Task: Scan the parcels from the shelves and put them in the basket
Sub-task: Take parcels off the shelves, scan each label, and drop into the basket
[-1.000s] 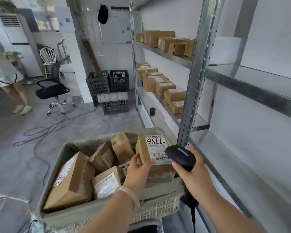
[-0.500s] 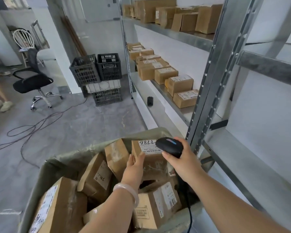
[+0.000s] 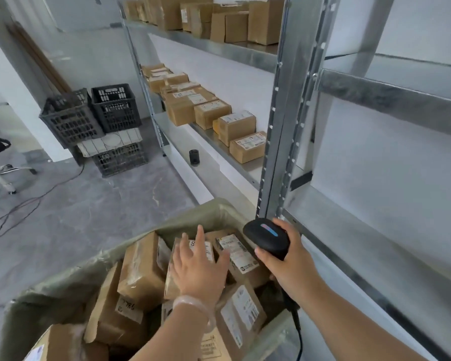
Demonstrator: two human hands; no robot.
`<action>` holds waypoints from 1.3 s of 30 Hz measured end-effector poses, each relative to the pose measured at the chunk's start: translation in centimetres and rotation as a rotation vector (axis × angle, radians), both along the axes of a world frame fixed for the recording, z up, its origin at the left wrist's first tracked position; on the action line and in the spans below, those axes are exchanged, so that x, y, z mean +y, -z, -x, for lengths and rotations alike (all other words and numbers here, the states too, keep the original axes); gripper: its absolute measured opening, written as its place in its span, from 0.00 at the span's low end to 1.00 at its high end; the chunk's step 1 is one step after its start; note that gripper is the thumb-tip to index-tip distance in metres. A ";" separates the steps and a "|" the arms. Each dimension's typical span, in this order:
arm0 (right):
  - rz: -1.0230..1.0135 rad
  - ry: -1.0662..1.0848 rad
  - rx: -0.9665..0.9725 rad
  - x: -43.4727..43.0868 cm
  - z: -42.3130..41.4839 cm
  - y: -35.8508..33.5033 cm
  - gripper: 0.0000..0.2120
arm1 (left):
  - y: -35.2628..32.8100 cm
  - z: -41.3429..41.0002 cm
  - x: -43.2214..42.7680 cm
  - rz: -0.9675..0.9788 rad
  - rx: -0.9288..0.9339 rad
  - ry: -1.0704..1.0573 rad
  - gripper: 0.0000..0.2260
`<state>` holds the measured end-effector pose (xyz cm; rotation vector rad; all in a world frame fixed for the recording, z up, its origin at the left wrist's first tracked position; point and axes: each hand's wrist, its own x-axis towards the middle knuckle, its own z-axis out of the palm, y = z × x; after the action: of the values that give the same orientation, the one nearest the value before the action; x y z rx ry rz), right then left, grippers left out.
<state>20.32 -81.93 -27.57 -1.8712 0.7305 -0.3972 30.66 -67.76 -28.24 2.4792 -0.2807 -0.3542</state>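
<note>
- Bright and evenly lit in soft, diffuse light; palest on the white wall (image 3: pixel 401 165) near the right edge.
- Dull sheen along the metal upright (image 3: pixel 284 126).
- Deepest shade in the gaps between parcels (image 3: pixel 141 269) inside the basket (image 3: pixel 71 277).
- Smeared by motion at the left hand (image 3: pixel 195 269) and in the bottom-left corner.
- Bowed and tilted by the wide lens toward the edges, most plainly at the upright.
- Small blue-pink glow on the scanner (image 3: pixel 267 242).

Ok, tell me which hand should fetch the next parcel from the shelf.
Left, probably. The left hand is open, fingers spread over the parcels in the basket, holding nothing. The right hand grips the scanner, so it is taken. The nearest shelf parcel lies ahead on the middle shelf.
</note>
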 end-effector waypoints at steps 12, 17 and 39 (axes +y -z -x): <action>0.052 0.633 -0.185 -2.7 18.2 -5.8 0.29 | -4.8 14.0 -13.5 0.323 -0.091 0.896 0.29; 0.089 0.783 -0.212 -1.1 27.0 -6.8 0.29 | -5.9 22.1 -14.9 0.422 -0.120 1.088 0.29; 0.028 1.006 -0.196 2.4 46.9 -1.3 0.29 | -1.2 39.9 -13.3 0.169 -0.013 1.163 0.29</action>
<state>-26.56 -79.51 -26.23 -1.3334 1.4988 -1.1980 -9.25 -81.04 -27.04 1.8945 -1.6691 -0.7195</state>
